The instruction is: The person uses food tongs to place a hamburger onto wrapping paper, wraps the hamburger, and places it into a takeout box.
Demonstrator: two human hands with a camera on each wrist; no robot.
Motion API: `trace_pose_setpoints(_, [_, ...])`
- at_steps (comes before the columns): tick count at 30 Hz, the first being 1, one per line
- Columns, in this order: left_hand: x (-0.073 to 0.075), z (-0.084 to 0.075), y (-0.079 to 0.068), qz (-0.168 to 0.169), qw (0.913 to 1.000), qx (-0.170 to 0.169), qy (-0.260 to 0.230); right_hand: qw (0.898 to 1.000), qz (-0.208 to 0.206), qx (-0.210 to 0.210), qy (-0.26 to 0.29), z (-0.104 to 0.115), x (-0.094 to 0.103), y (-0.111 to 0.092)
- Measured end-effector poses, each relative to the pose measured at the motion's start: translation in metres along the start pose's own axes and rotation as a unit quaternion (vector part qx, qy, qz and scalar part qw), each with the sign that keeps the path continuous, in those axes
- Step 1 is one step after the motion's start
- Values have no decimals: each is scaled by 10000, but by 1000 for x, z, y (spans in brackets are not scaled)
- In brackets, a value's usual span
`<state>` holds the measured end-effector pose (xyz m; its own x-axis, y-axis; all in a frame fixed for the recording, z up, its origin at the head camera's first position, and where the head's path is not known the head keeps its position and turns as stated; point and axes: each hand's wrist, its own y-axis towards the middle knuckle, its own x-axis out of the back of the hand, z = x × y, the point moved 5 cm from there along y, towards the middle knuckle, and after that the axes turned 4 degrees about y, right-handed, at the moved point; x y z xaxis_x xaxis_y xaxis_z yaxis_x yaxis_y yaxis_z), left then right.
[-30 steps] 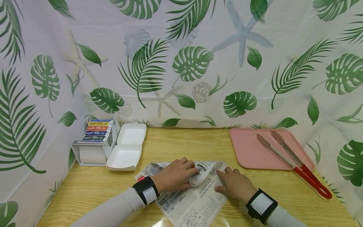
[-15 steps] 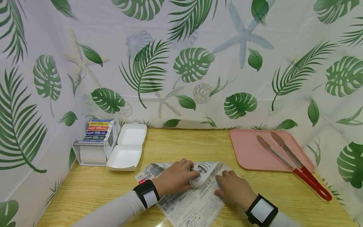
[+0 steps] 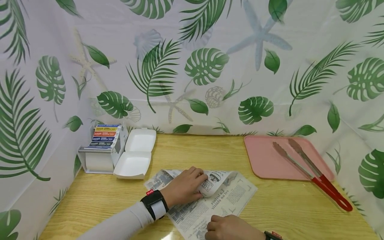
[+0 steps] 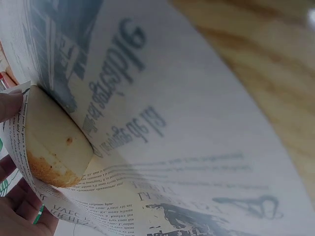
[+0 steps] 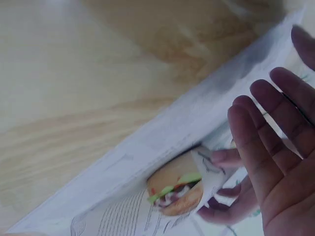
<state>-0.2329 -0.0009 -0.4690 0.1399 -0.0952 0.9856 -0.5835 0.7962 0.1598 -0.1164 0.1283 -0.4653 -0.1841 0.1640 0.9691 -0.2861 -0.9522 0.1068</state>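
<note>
My left hand (image 3: 186, 185) holds a burger partly covered by newspaper-print wrapping paper (image 3: 223, 196), its thumb on one side and fingers on the other. In the right wrist view the burger (image 5: 170, 189) shows its cut-open side, with bun, green lettuce and filling. The left wrist view shows only a pale bun (image 4: 54, 140) inside the folded sheet. From the head, the burger itself is hidden by paper and hand. My right hand (image 3: 231, 228) is at the sheet's near corner; its fingers look extended in the right wrist view, with nothing gripped.
At the back left stand a white dispenser (image 3: 100, 150) with colored boxes or labels and an open white clamshell box (image 3: 133, 163). Metal tongs (image 3: 312, 173) with red handles lie across a pink tray (image 3: 261, 160) on the right. A patterned curtain (image 3: 192, 83) encloses the wooden table.
My right hand has left the paper's right side and moved toward me, to the near corner, uncovering the right corner of the sheet. My left hand stays on the wrapped burger.
</note>
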Motion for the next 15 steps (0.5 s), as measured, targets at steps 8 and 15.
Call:
trace_pose_setpoints(8, [-1, 0, 0, -100, 9999, 60, 36, 9987, -116, 250, -423, 2, -9, 4])
trace_pose_setpoints(15, [-2, 1, -1, -173, 9996, 94, 182, 9946, -203, 258, -988, 5, -9, 7])
